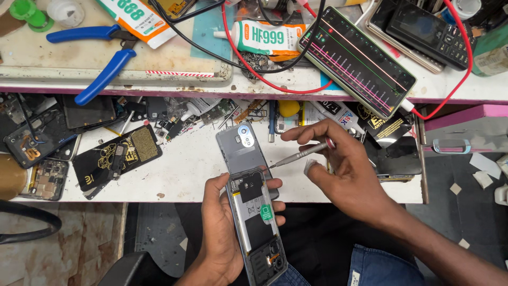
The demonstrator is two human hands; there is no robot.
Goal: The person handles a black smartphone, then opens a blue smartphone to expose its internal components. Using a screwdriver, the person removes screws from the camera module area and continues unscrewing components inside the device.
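Opened phone cradled in the left hand, fingers wrapped round its long edges, near the middle of the scene and just past the near edge of the white shelf. Back cover lying loose on that shelf, touching the phone's far end, camera ring up. Right hand pinched shut on a slim screwdriver, tip aimed left and down at the far right corner of the exposed board; a scrap of white tissue tucked against the palm.

Likely trouble from here: tip sliding off a screw head and scoring the board or the flat cable beside it, given the shallow slant of the shaft. Tiny screws rolling off into the clutter of spare boards and black packets to the left, hard to find again. Phone held only by one hand over open lap and floor, so a slackened grip means a drop. Battery with its green sticker bare and near the tool path; a stray jab there worse than a scratch. Red cable and lit tester on the far bench well apart, no hazard for now.
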